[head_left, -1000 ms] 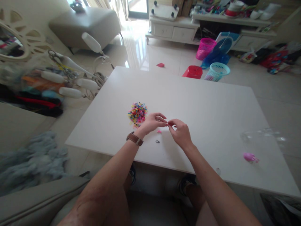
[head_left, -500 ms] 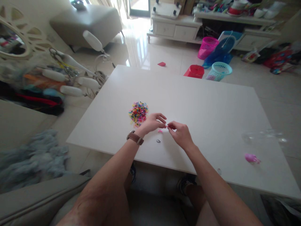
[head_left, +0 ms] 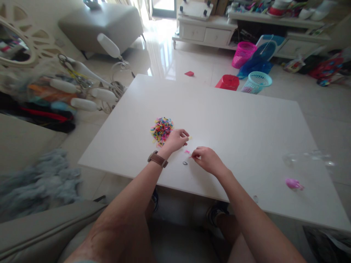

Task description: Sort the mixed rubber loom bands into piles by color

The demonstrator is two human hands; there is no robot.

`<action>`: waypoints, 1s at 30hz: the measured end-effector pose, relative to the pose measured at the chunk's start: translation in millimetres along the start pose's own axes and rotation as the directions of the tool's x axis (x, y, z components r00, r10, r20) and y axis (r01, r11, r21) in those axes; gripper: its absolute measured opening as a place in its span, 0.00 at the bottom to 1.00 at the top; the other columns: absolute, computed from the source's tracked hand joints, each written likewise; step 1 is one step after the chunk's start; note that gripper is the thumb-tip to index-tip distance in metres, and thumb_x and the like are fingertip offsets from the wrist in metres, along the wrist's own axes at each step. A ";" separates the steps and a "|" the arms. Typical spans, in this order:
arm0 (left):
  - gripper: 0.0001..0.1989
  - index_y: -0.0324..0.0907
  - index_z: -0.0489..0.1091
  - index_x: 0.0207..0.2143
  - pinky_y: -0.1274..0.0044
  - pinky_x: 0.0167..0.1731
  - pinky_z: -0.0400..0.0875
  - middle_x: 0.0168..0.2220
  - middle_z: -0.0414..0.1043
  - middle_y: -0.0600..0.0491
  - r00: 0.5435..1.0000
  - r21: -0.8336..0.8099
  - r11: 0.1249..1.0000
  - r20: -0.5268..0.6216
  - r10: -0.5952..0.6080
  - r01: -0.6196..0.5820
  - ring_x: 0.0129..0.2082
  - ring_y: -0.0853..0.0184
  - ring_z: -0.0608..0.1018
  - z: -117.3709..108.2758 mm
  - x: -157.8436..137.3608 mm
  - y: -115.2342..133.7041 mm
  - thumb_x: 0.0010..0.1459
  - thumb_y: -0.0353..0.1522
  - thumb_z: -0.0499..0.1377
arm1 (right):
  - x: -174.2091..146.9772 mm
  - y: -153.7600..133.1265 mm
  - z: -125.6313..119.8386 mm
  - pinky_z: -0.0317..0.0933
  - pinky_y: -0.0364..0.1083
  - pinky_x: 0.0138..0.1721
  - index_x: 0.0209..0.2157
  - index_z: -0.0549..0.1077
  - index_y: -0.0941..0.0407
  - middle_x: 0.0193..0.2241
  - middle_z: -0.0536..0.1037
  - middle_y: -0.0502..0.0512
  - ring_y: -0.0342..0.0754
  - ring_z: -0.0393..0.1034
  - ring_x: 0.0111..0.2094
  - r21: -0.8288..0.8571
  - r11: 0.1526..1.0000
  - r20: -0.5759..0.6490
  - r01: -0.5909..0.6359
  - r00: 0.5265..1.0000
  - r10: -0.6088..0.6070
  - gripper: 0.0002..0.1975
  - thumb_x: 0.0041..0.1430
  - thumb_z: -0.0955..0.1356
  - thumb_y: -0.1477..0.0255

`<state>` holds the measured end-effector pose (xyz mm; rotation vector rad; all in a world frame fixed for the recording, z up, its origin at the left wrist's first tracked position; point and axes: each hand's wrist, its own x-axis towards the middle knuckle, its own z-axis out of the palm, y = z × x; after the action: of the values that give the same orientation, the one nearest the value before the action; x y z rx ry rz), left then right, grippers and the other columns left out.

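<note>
Left hand [head_left: 177, 140]: in the head view, pinching what looks like a yellow band [head_left: 190, 138], just beside the multicoloured band pile [head_left: 162, 128].
Right hand [head_left: 207, 158]: pinching a thin reddish band [head_left: 190, 157] near the black band [head_left: 185, 163].
Pink band [head_left: 187, 151]: lying on the tabletop [head_left: 236, 120], between both hands.
Pinch: probably working best light, gripping one band only.

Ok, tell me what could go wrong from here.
The right hand has a small reddish piece only at its fingertips, so it could slip. The left hand, with a pale yellow piece at its fingertips, is close to the pile of colorful loops; a sweep of the wrist might scatter it. The black loop lies loose near the right hand and could get brushed aside.
</note>
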<state>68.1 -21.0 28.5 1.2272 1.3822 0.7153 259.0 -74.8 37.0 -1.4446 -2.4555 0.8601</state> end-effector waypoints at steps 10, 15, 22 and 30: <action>0.03 0.40 0.74 0.32 0.79 0.26 0.67 0.29 0.77 0.50 0.999 0.175 0.984 -0.035 0.032 -0.026 0.25 0.67 0.79 2.4 -0.7 4.3 0.54 0.28 0.60 | -0.2 -19.9 26.9 0.60 0.42 0.38 0.33 0.84 0.55 0.34 0.83 0.55 0.48 0.75 0.36 -0.020 0.991 0.374 0.133 0.920 -0.116 0.12 0.55 0.69 0.82; 0.03 0.40 0.74 0.32 0.79 0.27 0.67 0.29 0.78 0.51 0.998 0.228 0.972 -0.026 0.059 -0.052 0.24 0.69 0.77 2.1 -3.1 3.2 0.55 0.29 0.60 | -1.5 -27.4 35.2 0.60 0.43 0.37 0.33 0.84 0.54 0.34 0.84 0.57 0.49 0.76 0.36 -0.093 0.987 0.421 0.128 0.904 -0.077 0.12 0.54 0.69 0.80; 0.05 0.41 0.76 0.34 0.75 0.34 0.70 0.32 0.78 0.50 0.997 0.375 0.924 0.020 0.069 -0.071 0.27 0.66 0.76 17.6 -11.9 1.2 0.56 0.29 0.61 | -7.5 -32.8 40.1 0.58 0.44 0.33 0.31 0.82 0.55 0.34 0.83 0.58 0.51 0.76 0.35 -0.168 0.979 0.426 0.116 0.904 -0.034 0.07 0.57 0.69 0.78; 0.23 0.35 0.71 0.54 0.62 0.59 0.65 0.59 0.67 0.32 1.000 0.661 0.750 0.006 0.030 -0.026 0.61 0.45 0.69 35.5 -20.7 -6.4 0.59 0.37 0.59 | -6.6 -31.0 37.5 0.57 0.44 0.33 0.34 0.80 0.54 0.33 0.82 0.54 0.50 0.75 0.35 -0.131 0.986 0.376 0.105 0.925 -0.048 0.06 0.55 0.71 0.78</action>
<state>97.3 -49.8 21.7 1.8004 1.6951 0.2256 223.7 -106.5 24.2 -1.3185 -2.8893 1.0369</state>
